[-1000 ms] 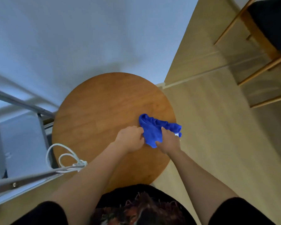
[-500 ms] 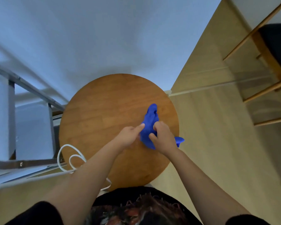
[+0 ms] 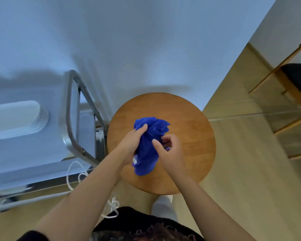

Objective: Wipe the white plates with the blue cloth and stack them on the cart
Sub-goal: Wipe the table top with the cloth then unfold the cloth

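Person: dark printed top at the bottom edge; both bare forearms reach forward over the round wooden bench [image 3: 189, 122]
Foot: a pale grey foot [image 3: 163, 206] shows on the floor just below the bench's near edge
Cord: a white cord [image 3: 73, 173] loops on the floor beside the left forearm
Left hand: left hand [image 3: 130, 145] grips the left side of the blue cloth [image 3: 148, 152]; fingers [image 3: 141, 129] curled round the bunched fabric
Right hand: right hand [image 3: 170, 152] pinches the cloth's right side; thumb and fingers bent in on it
Blue cloth: crumpled between both hands, above the middle of the bench; a small white tag shows near the left wrist
Cart: metal-framed cart [image 3: 71, 122] stands just left of the bench
White plates: stack of white plates [image 3: 16, 119] rests on the cart's top, well apart from the cloth
Chair: wooden chair [image 3: 288, 87] with a dark seat, far right
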`<state>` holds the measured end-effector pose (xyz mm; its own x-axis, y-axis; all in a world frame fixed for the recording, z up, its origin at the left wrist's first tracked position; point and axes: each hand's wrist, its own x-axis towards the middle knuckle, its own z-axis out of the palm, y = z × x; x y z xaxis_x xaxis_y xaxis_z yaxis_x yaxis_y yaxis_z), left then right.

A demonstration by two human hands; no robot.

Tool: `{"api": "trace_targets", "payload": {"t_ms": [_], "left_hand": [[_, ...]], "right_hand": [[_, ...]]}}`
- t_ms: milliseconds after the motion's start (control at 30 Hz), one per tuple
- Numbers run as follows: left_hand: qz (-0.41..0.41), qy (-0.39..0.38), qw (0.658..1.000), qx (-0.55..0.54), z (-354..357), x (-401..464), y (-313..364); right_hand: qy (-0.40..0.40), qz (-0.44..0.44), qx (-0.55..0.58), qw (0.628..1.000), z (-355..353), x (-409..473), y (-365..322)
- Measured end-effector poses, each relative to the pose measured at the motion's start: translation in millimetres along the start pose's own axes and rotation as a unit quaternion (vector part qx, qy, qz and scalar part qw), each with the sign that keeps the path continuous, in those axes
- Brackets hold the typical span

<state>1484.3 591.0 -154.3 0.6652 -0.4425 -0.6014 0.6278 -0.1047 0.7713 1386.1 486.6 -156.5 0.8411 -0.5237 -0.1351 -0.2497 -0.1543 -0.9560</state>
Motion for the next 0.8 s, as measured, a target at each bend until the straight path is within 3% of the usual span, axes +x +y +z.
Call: {"api": "trace_targets", "payload": {"t_ms": [100, 167, 333, 467, 633, 800], "left_hand": [[0.029, -0.024, 0.995, 0.087, -30, -37, 7], [0.050, -0.021, 0.990, 0.132, -46, -60, 12], [0.089, 0.033, 0.980, 0.174, -76, -102, 23], [0.120, 0.091, 0.972, 0.178, -88, -120, 17], [0.129, 0.116, 0.972, 0.159, -92, -127, 12], [0.164, 0.131, 0.973, 0.100, -94, -126, 21]], "right_hand": [[-0.033, 0.075, 0.118, 0.990, 27, -16, -22], [-0.060, 0.058, 0.153, 0.985, 40, -26, -35], [-0.087, -0.044, 0.013, 0.995, 54, -40, -55], [-0.072, -0.162, -0.196, 0.965, 65, -44, -67], [-0.107, -0.243, -0.238, 0.934, 63, -32, -82], [-0.236, -0.168, -0.186, 0.939, 63, -31, -89]]}}
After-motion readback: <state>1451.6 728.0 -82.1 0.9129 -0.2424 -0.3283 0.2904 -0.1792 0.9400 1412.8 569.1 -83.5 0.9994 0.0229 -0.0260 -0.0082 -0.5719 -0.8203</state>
